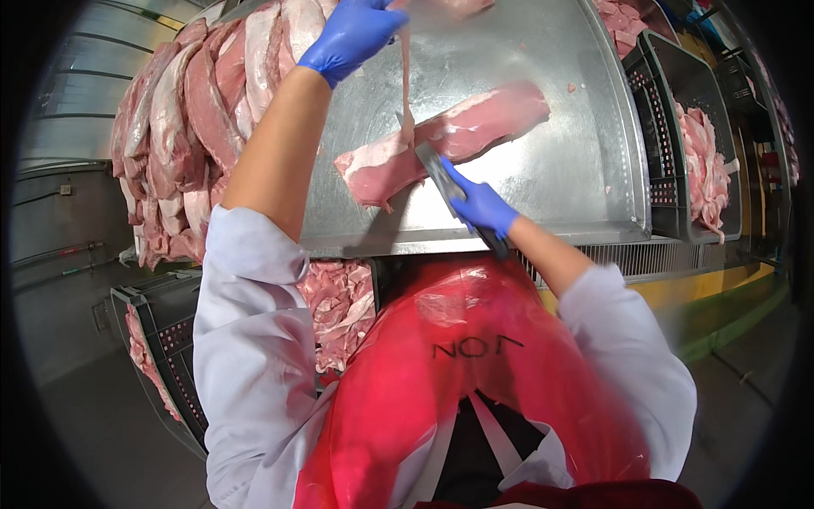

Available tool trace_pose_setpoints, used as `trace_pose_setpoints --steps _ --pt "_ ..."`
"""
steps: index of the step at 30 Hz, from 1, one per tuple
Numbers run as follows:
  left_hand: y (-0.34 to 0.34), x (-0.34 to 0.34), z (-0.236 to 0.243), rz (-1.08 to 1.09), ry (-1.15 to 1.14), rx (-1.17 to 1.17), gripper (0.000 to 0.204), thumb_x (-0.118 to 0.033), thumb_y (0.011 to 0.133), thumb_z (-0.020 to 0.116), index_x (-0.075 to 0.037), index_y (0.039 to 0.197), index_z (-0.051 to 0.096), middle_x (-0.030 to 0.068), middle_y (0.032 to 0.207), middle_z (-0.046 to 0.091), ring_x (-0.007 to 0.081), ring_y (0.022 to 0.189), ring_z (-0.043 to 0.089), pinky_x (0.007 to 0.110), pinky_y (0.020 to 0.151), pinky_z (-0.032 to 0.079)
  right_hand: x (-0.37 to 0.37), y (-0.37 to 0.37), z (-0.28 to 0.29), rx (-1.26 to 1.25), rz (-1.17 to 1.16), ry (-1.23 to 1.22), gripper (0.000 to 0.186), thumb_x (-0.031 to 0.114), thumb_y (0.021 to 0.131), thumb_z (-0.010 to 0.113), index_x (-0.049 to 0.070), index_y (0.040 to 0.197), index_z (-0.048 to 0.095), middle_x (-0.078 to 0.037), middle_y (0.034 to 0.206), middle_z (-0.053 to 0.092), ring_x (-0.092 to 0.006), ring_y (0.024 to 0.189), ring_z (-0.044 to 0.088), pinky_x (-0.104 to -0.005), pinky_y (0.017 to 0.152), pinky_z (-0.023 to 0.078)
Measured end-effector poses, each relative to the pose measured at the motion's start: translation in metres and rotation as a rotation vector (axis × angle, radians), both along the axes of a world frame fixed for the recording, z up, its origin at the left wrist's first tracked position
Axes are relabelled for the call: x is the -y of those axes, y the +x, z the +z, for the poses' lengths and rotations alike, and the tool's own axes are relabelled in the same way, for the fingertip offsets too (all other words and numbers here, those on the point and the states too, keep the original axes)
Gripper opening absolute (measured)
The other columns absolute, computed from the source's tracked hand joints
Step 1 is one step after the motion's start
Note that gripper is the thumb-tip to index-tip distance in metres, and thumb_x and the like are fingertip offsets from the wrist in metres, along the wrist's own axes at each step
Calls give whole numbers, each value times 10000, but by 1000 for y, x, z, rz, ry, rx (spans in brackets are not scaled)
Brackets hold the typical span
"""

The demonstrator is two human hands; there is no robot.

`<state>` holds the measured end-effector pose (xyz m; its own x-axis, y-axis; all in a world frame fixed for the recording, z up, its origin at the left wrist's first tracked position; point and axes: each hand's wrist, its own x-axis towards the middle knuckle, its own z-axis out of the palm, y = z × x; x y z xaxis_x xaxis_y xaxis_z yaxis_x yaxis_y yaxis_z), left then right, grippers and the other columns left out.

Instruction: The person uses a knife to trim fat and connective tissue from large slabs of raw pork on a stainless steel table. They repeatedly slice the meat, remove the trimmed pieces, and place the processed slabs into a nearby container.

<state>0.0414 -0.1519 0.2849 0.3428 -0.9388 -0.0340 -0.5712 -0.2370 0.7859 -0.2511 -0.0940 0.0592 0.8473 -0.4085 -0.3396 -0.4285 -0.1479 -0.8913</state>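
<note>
Long pink meat slab (pixel 487 123) lies between my blue-gloved left hand (pixel 354 38), pinching a thin pink strip (pixel 406 85), and blue-gloved right hand (pixel 483 208), clasping a dark-handled knife (pixel 435 172); bare silver metal tray (pixel 585 187) spreads rightward.

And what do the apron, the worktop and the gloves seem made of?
Red apron: likely glossy plastic, perhaps vinyl, by its shiny folds. Worktop: probably stainless steel, smooth grey with bright glare. Blue gloves: thin satin rubber, possibly nitrile, close-fitting.
</note>
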Motion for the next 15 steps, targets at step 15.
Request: trace_pose_setpoints --steps 15 --pt "-39 -64 107 334 -2 44 312 -303 970 620 -42 800 623 24 668 584 135 580 546 301 546 443 -29 95 0 -53 -55 108 769 175 965 496 239 1638 129 -136 731 659 -212 527 625 -363 503 542"
